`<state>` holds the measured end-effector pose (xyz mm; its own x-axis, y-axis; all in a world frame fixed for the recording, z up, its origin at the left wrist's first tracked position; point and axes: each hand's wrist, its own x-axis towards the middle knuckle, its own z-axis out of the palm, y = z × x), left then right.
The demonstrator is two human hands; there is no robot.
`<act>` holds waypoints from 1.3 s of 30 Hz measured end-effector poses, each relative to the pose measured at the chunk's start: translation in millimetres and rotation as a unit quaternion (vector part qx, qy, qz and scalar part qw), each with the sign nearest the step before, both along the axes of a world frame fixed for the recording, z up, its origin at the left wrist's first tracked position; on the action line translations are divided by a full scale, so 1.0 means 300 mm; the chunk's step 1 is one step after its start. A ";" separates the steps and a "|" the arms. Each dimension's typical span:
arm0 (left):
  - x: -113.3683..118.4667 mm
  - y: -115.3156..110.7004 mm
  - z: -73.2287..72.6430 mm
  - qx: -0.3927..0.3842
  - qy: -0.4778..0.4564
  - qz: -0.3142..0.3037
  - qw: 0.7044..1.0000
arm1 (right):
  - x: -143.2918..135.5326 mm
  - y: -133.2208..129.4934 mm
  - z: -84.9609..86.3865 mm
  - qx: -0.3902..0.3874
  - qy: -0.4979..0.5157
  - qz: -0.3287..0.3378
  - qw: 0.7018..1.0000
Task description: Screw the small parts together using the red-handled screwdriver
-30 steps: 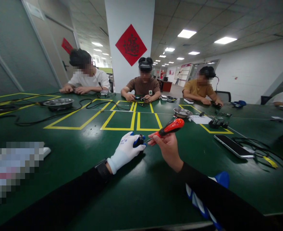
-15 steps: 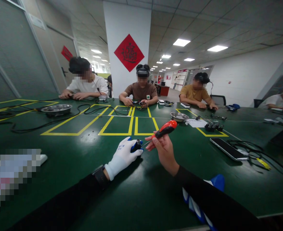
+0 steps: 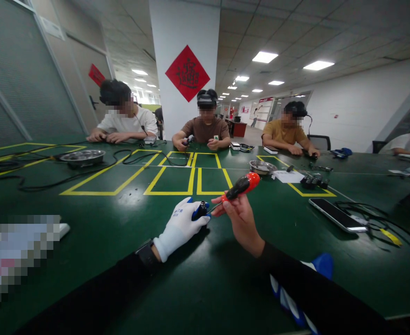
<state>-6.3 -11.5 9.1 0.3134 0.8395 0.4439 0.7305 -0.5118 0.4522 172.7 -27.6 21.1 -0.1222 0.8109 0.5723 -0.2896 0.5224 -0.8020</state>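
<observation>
Your gloved left hand [image 3: 183,224] is curled closed round the black part [image 3: 201,211]; just right of that part, your bare right hand [image 3: 239,215] pinches the red-and-black screwdriver [image 3: 241,186], shaft [image 3: 214,207] toward it. Brace the part firmly — line the shaft up squarely before turning.

On the worktop [image 3: 205,291] before you, a phone [image 3: 335,215] lies right of your right hand [image 3: 241,218]; beyond it, a paper [image 3: 287,177] sits just right of one bowl [image 3: 262,167], another bowl [image 3: 82,157] far left.
</observation>
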 end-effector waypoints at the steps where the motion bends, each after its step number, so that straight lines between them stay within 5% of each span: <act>1: 0.000 -0.002 0.003 -0.001 -0.001 -0.002 1.000 | 0.000 0.001 -0.002 -0.001 -0.002 -0.005 1.000; 21: -0.003 -0.010 0.011 -0.007 0.003 0.001 1.000 | 0.005 -0.002 0.008 -0.017 -0.017 -0.021 0.999; 28: -0.001 -0.011 0.015 -0.009 -0.002 -0.007 1.000 | 0.013 -0.007 0.006 -0.025 0.021 0.030 0.999; 39: -0.003 -0.009 0.011 -0.023 0.008 0.006 1.000 | 0.007 0.005 0.012 -0.030 -0.023 -0.043 0.998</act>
